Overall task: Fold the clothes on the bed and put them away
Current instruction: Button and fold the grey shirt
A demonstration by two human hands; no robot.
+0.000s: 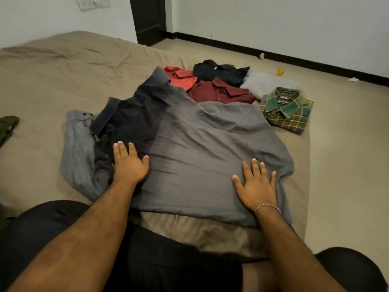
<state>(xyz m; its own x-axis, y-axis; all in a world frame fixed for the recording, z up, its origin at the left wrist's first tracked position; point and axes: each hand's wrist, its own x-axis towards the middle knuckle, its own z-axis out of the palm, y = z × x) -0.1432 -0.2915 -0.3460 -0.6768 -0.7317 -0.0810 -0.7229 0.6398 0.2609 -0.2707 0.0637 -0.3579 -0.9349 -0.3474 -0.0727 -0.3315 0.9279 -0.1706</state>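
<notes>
A grey shirt (pixel 206 148) with a dark navy upper part lies spread flat on the bed (pixel 63 76) in front of me. One grey sleeve (pixel 75 152) trails off to the left. My left hand (pixel 129 163) rests flat on the shirt near the dark part, fingers apart. My right hand (pixel 257 186) presses flat on the shirt's right lower area, fingers spread. Behind the shirt lie folded shirts: an orange-red one (pixel 181 77), a maroon one (pixel 221 91), a black one (pixel 221 72), a light grey one (pixel 267 83) and a green plaid one (pixel 288 110).
A dark green garment (pixel 7 127) shows at the bed's left edge. My legs in dark shorts (pixel 160 260) are at the bottom. The bed's right edge drops to a beige floor (pixel 347 144) with small scraps. A dark door (pixel 149 17) stands at the back.
</notes>
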